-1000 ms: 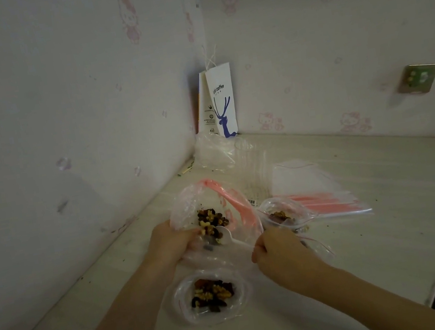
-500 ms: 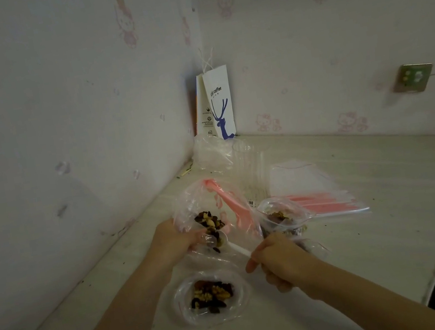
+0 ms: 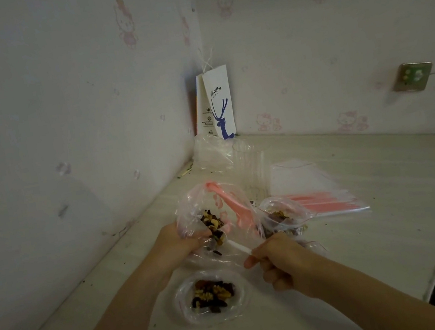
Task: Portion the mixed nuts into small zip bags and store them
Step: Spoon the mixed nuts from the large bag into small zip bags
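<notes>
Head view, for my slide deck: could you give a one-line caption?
Left hand grips a zip bag of mixed nuts; right hand holds a white utensil angled toward the nuts.

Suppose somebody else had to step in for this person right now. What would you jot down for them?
Left hand grips the large clear pink-zipped plastic bag of mixed nuts.
Right hand holds a thin white plastic handle reaching into that bag.
Done: one small clear bag holding nuts lies nearest the person; another small bag with nuts sits beyond the right hand. Whether they are zipped cannot be told.
Left: fill more from the stack of empty pink-striped zip bags, seal, store.
</notes>
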